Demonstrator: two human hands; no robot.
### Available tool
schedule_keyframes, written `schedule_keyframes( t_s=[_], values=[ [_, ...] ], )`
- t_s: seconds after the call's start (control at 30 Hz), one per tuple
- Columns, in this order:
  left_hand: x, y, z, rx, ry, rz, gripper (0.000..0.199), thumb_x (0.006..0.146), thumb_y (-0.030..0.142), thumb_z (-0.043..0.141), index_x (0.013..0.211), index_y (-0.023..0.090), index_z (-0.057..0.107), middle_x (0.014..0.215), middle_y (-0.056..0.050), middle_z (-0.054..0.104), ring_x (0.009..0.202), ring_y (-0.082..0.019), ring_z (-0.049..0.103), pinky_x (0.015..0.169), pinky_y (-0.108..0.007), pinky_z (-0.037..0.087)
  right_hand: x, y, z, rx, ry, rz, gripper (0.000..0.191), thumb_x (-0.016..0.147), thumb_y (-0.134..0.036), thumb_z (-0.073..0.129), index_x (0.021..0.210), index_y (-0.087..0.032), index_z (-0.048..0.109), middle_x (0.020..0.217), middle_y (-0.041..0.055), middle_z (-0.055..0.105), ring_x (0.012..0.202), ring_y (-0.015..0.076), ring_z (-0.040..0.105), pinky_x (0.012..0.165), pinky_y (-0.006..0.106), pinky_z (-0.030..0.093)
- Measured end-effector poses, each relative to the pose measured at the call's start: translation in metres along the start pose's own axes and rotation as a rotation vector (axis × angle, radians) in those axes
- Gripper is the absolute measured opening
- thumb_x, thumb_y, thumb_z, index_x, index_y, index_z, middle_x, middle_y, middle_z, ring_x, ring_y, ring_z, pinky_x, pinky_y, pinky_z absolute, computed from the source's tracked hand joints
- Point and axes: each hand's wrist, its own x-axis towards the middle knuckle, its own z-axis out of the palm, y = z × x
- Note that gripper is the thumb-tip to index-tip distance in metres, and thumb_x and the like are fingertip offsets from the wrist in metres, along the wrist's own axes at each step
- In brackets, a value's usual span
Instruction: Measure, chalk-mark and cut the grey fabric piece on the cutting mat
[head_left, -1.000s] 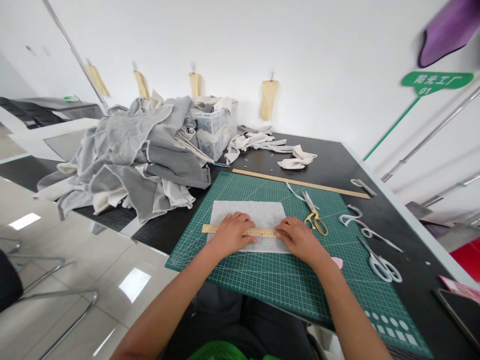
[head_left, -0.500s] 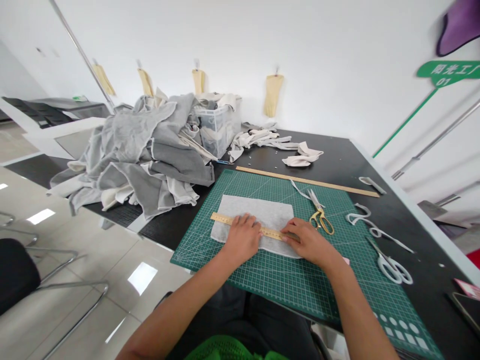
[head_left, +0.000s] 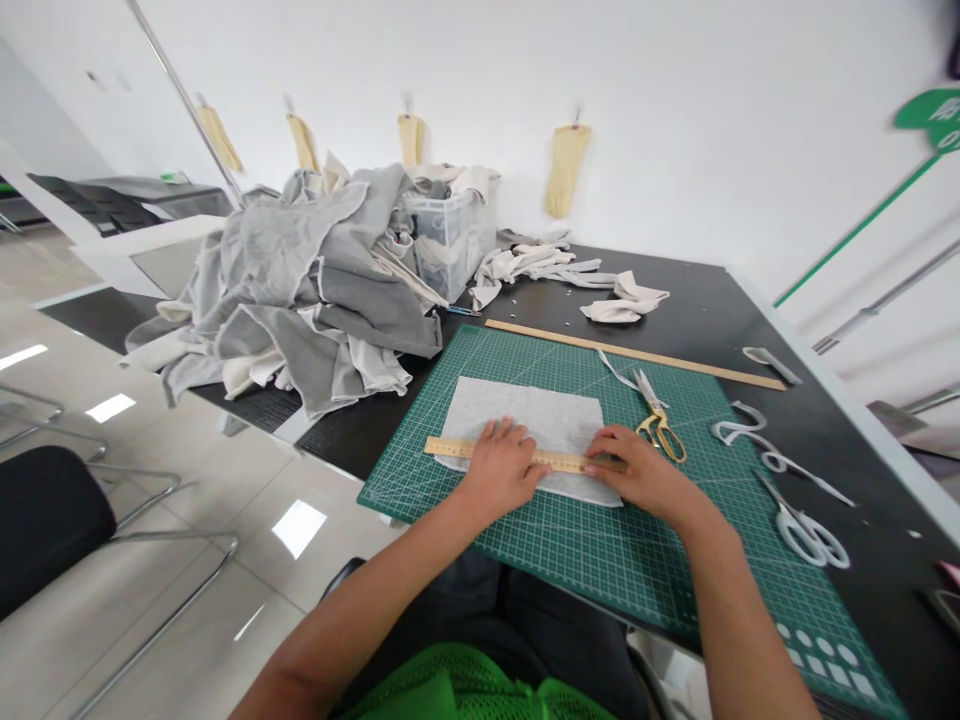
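A light grey piece of cloth [head_left: 529, 400] lies flat on the green cutting mat [head_left: 555, 550]. Across its nearer part runs a wooden ruler [head_left: 450, 447], whose left end sticks out past the cloth. My left hand [head_left: 502, 465] bears on the ruler's middle, fingers curved over it and the thumb on its near side. At the right end, my right hand [head_left: 630, 465] grips the ruler between thumb and fingers; its palm hides part of the cloth's right edge. Gold-handled scissors [head_left: 660, 430] rest just beyond my right hand.
White-handled scissors [head_left: 810, 535] and curled cloth strips [head_left: 772, 455] lie to the right. A long wooden ruler [head_left: 637, 353] spans the mat's far edge. Heaped grey cloth [head_left: 300, 290] and a clear plastic bin [head_left: 450, 245] stand at the left. A chair [head_left: 52, 510] is on the floor.
Both hands have slid the ruler toward me over the cloth, closer to its near edge. The whole view has shifted, so things appear farther right.
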Motion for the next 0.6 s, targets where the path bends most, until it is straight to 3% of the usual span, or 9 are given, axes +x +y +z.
schedule_keyframes(
  t_s=[0.17,0.3,0.47,0.6],
  values=[
    [0.000,-0.002,-0.003,-0.126,0.021,0.040,0.021,0.089,0.039,0.073,0.102,0.023,0.067,0.114,-0.003,0.069,0.126,-0.028,0.054,0.114,-0.048,0.036,-0.001,-0.005,-0.004,0.020,-0.043,0.037,0.010,0.086,-0.033,0.074,0.091,-0.023,0.074,0.108,0.0076,0.064,0.103,0.0272,0.061,0.097,0.043,0.047],
    [0.002,-0.002,-0.005,-0.180,0.025,0.057,0.013,0.090,0.033,0.072,0.096,0.023,0.066,0.104,-0.001,0.070,0.112,-0.023,0.061,0.106,-0.040,0.042,-0.003,-0.015,-0.009,0.045,-0.071,0.062,0.009,0.085,-0.031,0.076,0.086,-0.024,0.072,0.108,0.0067,0.062,0.103,0.0266,0.060,0.097,0.042,0.047],
    [0.000,0.004,-0.012,-0.077,-0.026,0.106,0.012,0.093,0.033,0.066,0.093,0.022,0.063,0.099,-0.002,0.069,0.098,-0.022,0.062,0.088,-0.037,0.046,-0.006,-0.025,-0.013,0.092,-0.136,0.099,0.015,0.081,-0.034,0.080,0.080,-0.023,0.069,0.102,0.0047,0.061,0.094,0.0243,0.060,0.087,0.037,0.048],
    [-0.002,0.008,-0.015,-0.014,-0.087,0.181,0.023,0.093,0.044,0.065,0.096,0.021,0.065,0.102,-0.004,0.069,0.104,-0.024,0.061,0.089,-0.039,0.045,-0.007,-0.029,-0.012,0.121,-0.149,0.109,0.021,0.078,-0.040,0.083,0.082,-0.024,0.071,0.108,0.0056,0.061,0.102,0.0263,0.059,0.091,0.038,0.047]
  ],
)
